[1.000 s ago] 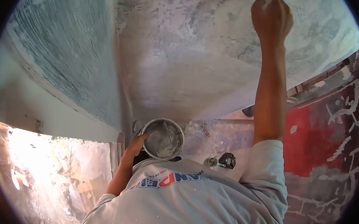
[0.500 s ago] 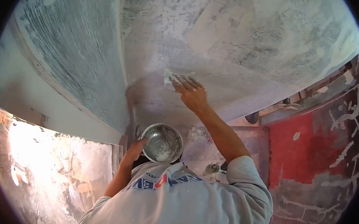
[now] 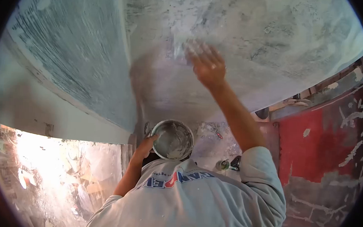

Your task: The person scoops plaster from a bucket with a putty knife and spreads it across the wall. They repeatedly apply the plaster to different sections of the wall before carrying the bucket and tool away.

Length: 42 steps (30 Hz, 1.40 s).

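My left hand (image 3: 147,145) grips the rim of a round metal bowl (image 3: 167,139), its thumb over the inside edge. Pale, wet putty (image 3: 179,142) is smeared over the bowl's bottom and side. Up on the grey, patchy wall (image 3: 236,25), my right hand (image 3: 207,65) is blurred by motion. Its fingers press a thin, pale flat scraper (image 3: 179,50) against the surface. Much of that scraper is hidden under the fingers or lost in the blur.
Another wall (image 3: 69,44) with streaky grey filler meets this one at a corner on the left. Below lie a small green-tinted container (image 3: 223,164) and a red item (image 3: 218,135) on the floor. A red-painted patch (image 3: 304,150) is at right; bright light fills the lower left.
My right hand has swept upward and slightly right along the wall with the scraper. The bowl and my left hand appear a little higher and further right as the view shifted.
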{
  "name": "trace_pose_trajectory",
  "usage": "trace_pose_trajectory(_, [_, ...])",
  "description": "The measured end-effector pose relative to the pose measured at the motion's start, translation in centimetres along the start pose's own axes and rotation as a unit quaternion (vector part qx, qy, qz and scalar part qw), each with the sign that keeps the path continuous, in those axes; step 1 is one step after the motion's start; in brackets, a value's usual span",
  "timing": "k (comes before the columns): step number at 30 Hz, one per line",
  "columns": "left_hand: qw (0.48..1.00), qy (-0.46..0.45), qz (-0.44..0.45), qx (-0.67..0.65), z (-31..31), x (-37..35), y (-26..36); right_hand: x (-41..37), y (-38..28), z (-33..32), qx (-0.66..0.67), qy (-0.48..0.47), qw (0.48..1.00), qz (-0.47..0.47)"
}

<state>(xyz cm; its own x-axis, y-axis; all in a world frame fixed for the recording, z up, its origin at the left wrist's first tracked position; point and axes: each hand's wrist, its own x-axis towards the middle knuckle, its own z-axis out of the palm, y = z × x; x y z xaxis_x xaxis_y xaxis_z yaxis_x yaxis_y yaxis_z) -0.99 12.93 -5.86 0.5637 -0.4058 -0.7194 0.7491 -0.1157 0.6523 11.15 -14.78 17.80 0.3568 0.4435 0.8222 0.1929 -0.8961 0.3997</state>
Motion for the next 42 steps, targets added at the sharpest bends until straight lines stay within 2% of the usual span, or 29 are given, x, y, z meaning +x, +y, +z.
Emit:
trace_pose_trajectory(2, [1.0,0.007,-0.009,-0.004,-0.1,0.3,0.2,-5.2,-2.7,0.8,0.028,-0.119,0.992,-0.013])
trace_pose_trajectory(3, [1.0,0.013,-0.018,-0.003,-0.4,0.4,-0.1,-6.4,-3.4,0.5,0.031,-0.121,0.992,-0.013])
trace_pose_trajectory(5, [1.0,0.016,-0.01,0.009,-1.3,2.0,-1.4,-6.7,-4.2,-0.2,0.082,-0.228,0.97,-0.016])
trace_pose_trajectory(8, [1.0,-0.012,0.008,-0.019,-1.4,2.3,-1.2,-2.5,0.8,-2.7,0.06,-0.119,0.991,0.007])
trace_pose_trajectory(9, [1.0,-0.002,0.015,-0.027,-1.2,2.2,-0.9,2.3,2.8,-5.3,0.02,-0.018,1.0,-0.006])
trace_pose_trajectory(11, [0.999,0.001,0.017,-0.032,-1.5,2.7,-1.3,7.8,7.6,-8.0,-0.087,0.044,0.994,0.038])
trace_pose_trajectory(12, [1.0,-0.001,0.01,-0.024,-1.4,2.5,-1.2,8.7,9.7,-8.2,-0.131,0.077,0.986,0.062])
trace_pose_trajectory(15, [1.0,-0.016,-0.003,-0.005,-1.0,1.5,0.1,8.2,10.5,-7.0,-0.163,0.057,0.981,0.088])
trace_pose_trajectory(16, [1.0,-0.019,-0.004,-0.003,-1.3,2.1,-0.4,5.3,10.8,-4.5,-0.145,0.118,0.982,0.029])
trace_pose_trajectory(18, [0.999,-0.011,0.002,-0.039,-1.5,3.7,-1.8,0.7,5.7,-2.5,-0.077,0.068,0.993,0.06])
trace_pose_trajectory(21, [0.999,-0.024,-0.021,-0.011,-1.2,2.5,-0.4,-7.6,0.0,-0.3,0.003,-0.047,0.995,0.092])
trace_pose_trajectory(23, [1.0,-0.02,0.012,-0.014,-1.4,2.9,-1.0,-10.4,-2.0,-0.6,0.044,-0.127,0.985,0.11])
trace_pose_trajectory(25, [1.0,-0.009,-0.006,-0.008,-1.7,2.7,-1.1,-11.5,-2.4,-1.0,0.08,-0.193,0.968,0.137])
trace_pose_trajectory(26, [1.0,-0.002,-0.022,-0.007,-1.5,2.7,-0.7,-9.5,-2.1,-2.0,0.079,-0.172,0.974,0.127])
trace_pose_trajectory(27, [1.0,0.001,0.002,-0.006,-1.5,2.4,-0.6,-7.4,-1.6,-3.2,0.08,-0.152,0.978,0.118])
trace_pose_trajectory(29, [1.0,0.0,0.004,0.001,-1.5,2.3,-0.7,-2.2,0.8,-4.5,0.033,-0.043,0.995,0.082])
trace_pose_trajectory(30, [0.998,-0.03,0.04,-0.027,-1.7,3.2,-1.8,0.2,2.0,-4.8,0.005,0.009,0.997,0.083])
trace_pose_trajectory(32, [0.999,-0.027,0.002,-0.036,-1.2,2.3,-1.1,5.8,4.0,-6.2,-0.081,0.063,0.989,0.105])
trace_pose_trajectory(34, [0.999,-0.025,0.029,-0.016,-1.7,2.6,-1.5,10.3,4.4,-7.5,-0.053,0.169,0.981,0.073])
trace_pose_trajectory(35, [0.999,-0.031,0.027,-0.014,-2.0,3.1,-2.0,10.2,4.5,-6.4,-0.054,0.171,0.981,0.075])
trace_pose_trajectory(37, [0.999,-0.013,0.009,-0.027,-1.9,3.1,-2.1,8.5,4.2,-3.1,-0.102,0.094,0.989,0.046])
trace_pose_trajectory(38, [0.999,-0.015,0.01,-0.029,-1.8,2.7,-1.8,6.3,3.0,-1.5,-0.094,0.094,0.99,0.045])
trace_pose_trajectory(40, [0.995,0.038,0.035,-0.087,-1.0,1.8,-1.3,1.6,0.3,1.6,-0.038,0.051,0.996,0.064])
trace_pose_trajectory(41, [0.997,0.038,-0.021,-0.069,-1.1,1.1,-0.2,-1.1,-1.3,2.6,-0.009,0.015,0.997,0.069])
trace_pose_trajectory(42, [0.997,0.035,-0.024,-0.07,-2.0,1.6,-0.9,-3.7,-2.9,3.1,0.021,-0.021,0.997,0.076])
